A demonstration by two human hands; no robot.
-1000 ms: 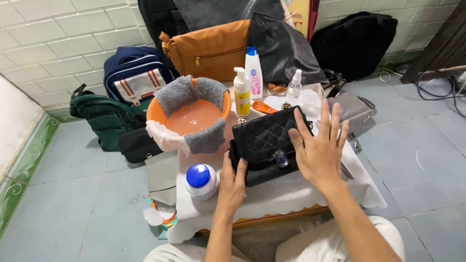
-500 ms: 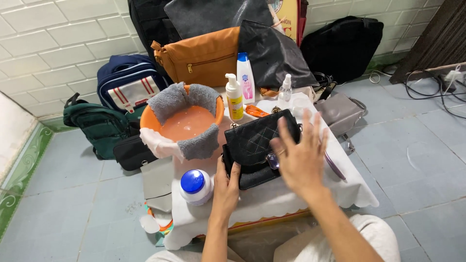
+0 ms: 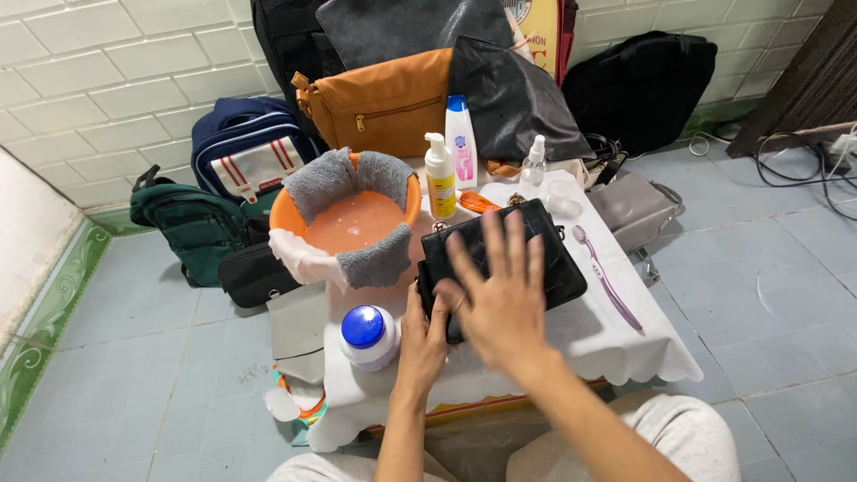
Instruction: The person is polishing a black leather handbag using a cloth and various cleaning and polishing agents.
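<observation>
Covering much of the black quilted handbag point(image 3: 536, 241), the right hand point(image 3: 500, 299) hovers flat with fingers spread wide, blurred and holding nothing; whether the palm touches the leather cannot be told. The handbag lies near the middle of the bench point(image 3: 616, 344), which wears a white scalloped cloth, and its near left corner is hidden behind both hands. The left hand point(image 3: 421, 339) presses against that corner, its grip closed around the handbag's edge, though the fingertips are out of sight beneath it.

At the bench's far left corner an orange basin point(image 3: 412, 192) of cloudy water carries grey cloths point(image 3: 335, 178) draped over its rim. Along the far edge stand a yellow pump bottle point(image 3: 439, 178), a white-and-blue bottle point(image 3: 461, 134) and a small clear spray bottle point(image 3: 534, 165). A white jar with a blue lid point(image 3: 367, 335) sits at the near left corner, just beside the left hand. A purple brush point(image 3: 607, 281) lies toward the right edge.

Beyond the bench, a tan bag point(image 3: 384, 103), a blue backpack point(image 3: 241, 152) and several dark bags crowd the tiled wall, partly cut off at the top.
</observation>
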